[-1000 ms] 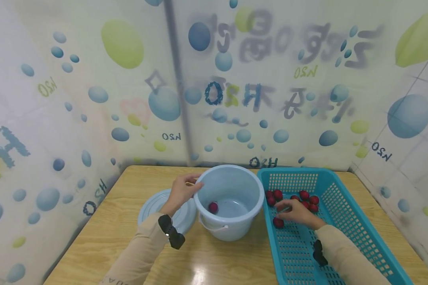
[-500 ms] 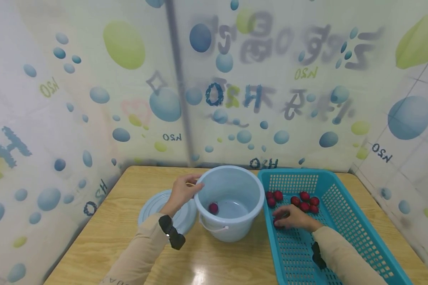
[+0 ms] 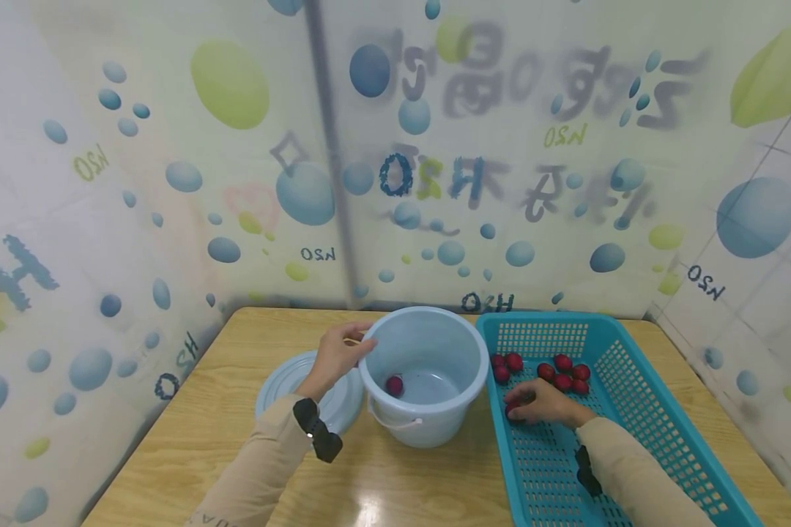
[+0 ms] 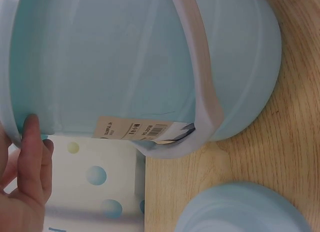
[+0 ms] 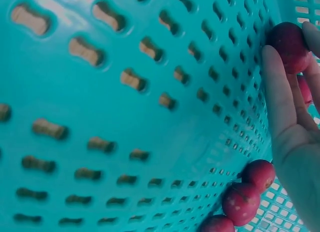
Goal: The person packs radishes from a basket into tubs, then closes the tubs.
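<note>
My left hand (image 3: 339, 351) grips the left rim of a light blue bucket (image 3: 428, 424), which stands upright with one dark red plum (image 3: 394, 385) inside. In the left wrist view, fingers (image 4: 32, 162) lie against the bucket's outer wall under the rim. Inside the turquoise basket (image 3: 509, 468) to the right, my right hand (image 3: 547, 404) pinches a plum (image 5: 290, 47) near the left wall. The right wrist view shows the fruit between thumb and fingertips. Beyond that hand, more plums sit in two groups, one by the left wall (image 3: 514, 361) and one farther right (image 3: 563, 383).
A light blue lid (image 3: 343, 402) lies on the wooden table (image 3: 343, 476) left of the bucket, partly under my left arm. The bucket's pale handle (image 3: 395, 424) hangs down its front. A patterned wall covering (image 3: 395, 241) rises behind the table.
My right hand has come down and toward me along the basket's left side, onto the nearest plum, and now pinches it. My left hand and the bucket stay in place.
</note>
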A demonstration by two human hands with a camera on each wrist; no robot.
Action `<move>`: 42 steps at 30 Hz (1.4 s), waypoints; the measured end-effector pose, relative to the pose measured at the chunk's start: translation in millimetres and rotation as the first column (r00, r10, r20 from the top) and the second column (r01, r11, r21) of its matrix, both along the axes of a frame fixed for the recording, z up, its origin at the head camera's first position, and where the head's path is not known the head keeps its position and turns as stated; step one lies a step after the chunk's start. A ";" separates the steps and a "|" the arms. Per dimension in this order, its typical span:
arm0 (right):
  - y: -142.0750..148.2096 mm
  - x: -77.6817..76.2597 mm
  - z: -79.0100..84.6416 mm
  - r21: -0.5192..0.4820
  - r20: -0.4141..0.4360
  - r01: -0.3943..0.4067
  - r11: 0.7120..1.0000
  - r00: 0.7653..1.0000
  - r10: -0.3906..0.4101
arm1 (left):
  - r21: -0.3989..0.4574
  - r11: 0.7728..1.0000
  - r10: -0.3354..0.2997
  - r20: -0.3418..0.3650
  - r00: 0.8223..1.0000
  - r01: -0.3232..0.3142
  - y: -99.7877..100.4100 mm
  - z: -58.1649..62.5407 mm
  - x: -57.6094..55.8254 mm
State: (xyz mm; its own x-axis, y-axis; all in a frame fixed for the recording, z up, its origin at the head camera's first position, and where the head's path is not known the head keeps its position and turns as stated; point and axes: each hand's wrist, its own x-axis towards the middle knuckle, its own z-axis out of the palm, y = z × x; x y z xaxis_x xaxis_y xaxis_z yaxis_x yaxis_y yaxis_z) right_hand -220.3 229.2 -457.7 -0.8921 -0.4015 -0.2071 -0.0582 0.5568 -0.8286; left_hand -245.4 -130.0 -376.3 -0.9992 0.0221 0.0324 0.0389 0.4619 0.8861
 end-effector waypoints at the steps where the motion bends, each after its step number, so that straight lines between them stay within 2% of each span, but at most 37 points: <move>1: 0.1 -0.2 -0.4 0.000 -0.001 0.004 1.000 1.000 -0.004 | 0.001 1.000 0.001 0.002 1.000 -0.001 0.1 0.1 0.1; 11: 0.0 -3.5 1.5 -0.006 -0.006 0.024 1.000 1.000 -0.024 | -0.004 1.000 0.014 0.011 1.000 -0.014 0.0 0.3 -0.1; 21: 6.9 -6.5 12.3 -0.077 -0.067 -0.035 0.996 0.997 0.030 | -0.010 1.000 0.009 -0.005 1.000 -0.009 -0.6 -0.5 -0.2; 23: 8.1 -6.8 16.3 -0.077 -0.080 -0.026 0.997 0.997 0.020 | -0.010 1.000 0.006 -0.009 1.000 -0.006 -0.6 -0.3 0.1; 30: 10.7 -8.3 33.6 -0.062 -0.058 0.090 0.994 0.994 -0.093 | -0.004 1.000 0.005 0.000 1.000 -0.005 -0.4 0.3 1.1; 34: 14.2 -10.7 41.4 -0.077 -0.063 0.112 0.991 0.991 -0.117 | 0.000 1.000 0.009 0.005 1.000 -0.009 0.3 0.4 1.3; 42: 16.3 -13.2 55.2 -0.104 -0.088 0.082 0.991 0.992 -0.091 | 0.006 1.000 0.009 -0.004 1.000 -0.009 0.2 0.2 1.2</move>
